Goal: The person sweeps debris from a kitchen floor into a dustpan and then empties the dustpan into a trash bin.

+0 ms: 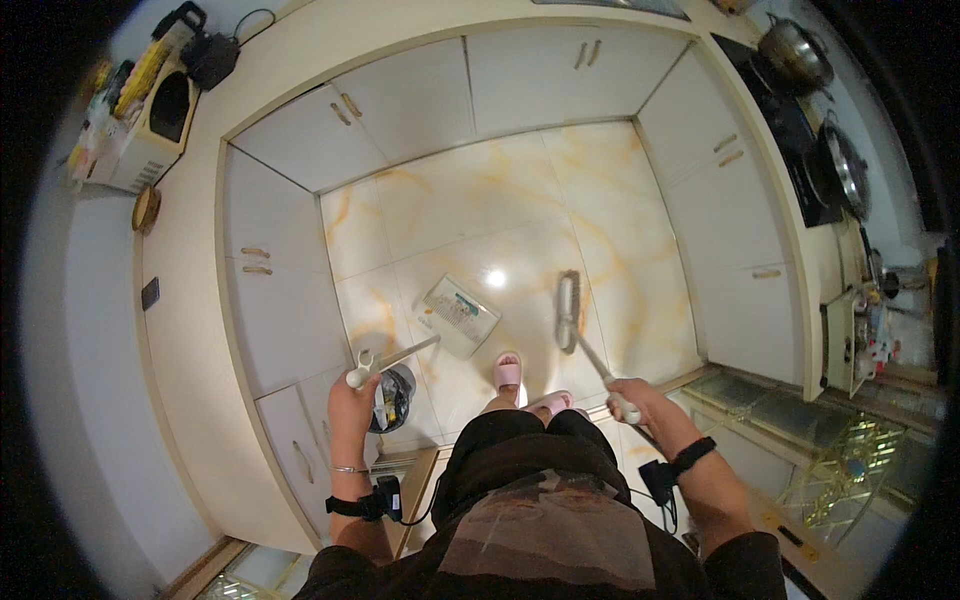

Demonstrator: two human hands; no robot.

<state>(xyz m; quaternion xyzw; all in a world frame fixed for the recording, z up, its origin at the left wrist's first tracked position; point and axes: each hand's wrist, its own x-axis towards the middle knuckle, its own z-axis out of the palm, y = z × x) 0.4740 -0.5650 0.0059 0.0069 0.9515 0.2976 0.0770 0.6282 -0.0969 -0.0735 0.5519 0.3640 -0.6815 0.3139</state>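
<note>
My left hand (351,405) grips the top of the white handle of a long-handled dustpan (459,319). Its pale pan, which bears a printed label, rests on the tiled floor in front of my feet. In my right hand (646,409) is the white grip of a broom (568,311). The broom's head stands on the floor right of the pan, apart from it, bristles facing right. Pink slippers (508,370) on my feet lie between the two tools. No swept dirt can be made out on the tiles.
A bin with a black liner (393,401) stands beside my left hand. White cabinets (420,82) enclose the floor on three sides. On the counters are a microwave (150,139), a phone (151,293), a gas stove (780,135) and metal pots (795,56). A glazed door (787,435) stands at right.
</note>
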